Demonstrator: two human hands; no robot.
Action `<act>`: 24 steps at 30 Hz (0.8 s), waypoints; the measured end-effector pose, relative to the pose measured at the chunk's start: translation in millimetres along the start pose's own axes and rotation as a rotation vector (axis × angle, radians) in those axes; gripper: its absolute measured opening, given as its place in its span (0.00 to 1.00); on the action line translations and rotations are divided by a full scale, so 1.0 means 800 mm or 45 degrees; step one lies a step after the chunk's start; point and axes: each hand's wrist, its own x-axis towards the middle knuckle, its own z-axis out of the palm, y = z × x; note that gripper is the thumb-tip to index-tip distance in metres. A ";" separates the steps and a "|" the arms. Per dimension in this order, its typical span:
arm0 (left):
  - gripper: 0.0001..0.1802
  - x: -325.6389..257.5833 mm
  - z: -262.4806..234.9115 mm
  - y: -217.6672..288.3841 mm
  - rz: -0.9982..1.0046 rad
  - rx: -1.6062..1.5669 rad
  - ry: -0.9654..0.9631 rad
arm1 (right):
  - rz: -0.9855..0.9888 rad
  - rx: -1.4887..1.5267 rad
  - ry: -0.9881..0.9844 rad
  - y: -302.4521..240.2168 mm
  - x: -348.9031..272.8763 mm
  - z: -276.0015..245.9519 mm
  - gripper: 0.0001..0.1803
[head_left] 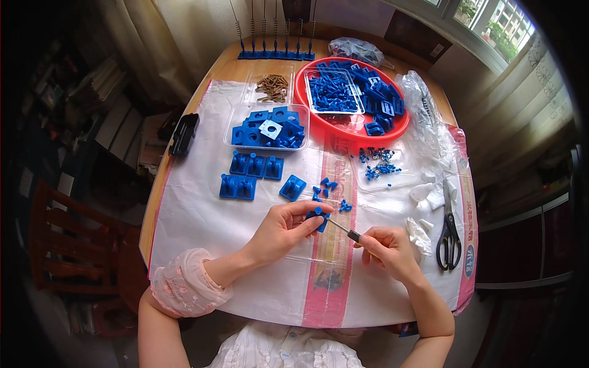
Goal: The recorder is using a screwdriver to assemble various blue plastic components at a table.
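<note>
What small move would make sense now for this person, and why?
Perhaps a slight turn of the black-handled metal screwdriver: the right hand grips it, aimed at the small blue plastic part that the left hand holds.

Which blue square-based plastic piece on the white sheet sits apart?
The rightmost blue square-based piece, set diagonally; the other five stand grouped in two rows.

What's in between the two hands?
A screwdriver, held in the right hand and pointing toward the blue piece in the left hand; the head view shows it.
</note>
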 end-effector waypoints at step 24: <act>0.14 0.002 -0.001 0.000 -0.048 -0.021 0.033 | -0.874 -0.763 0.463 0.010 0.003 0.013 0.10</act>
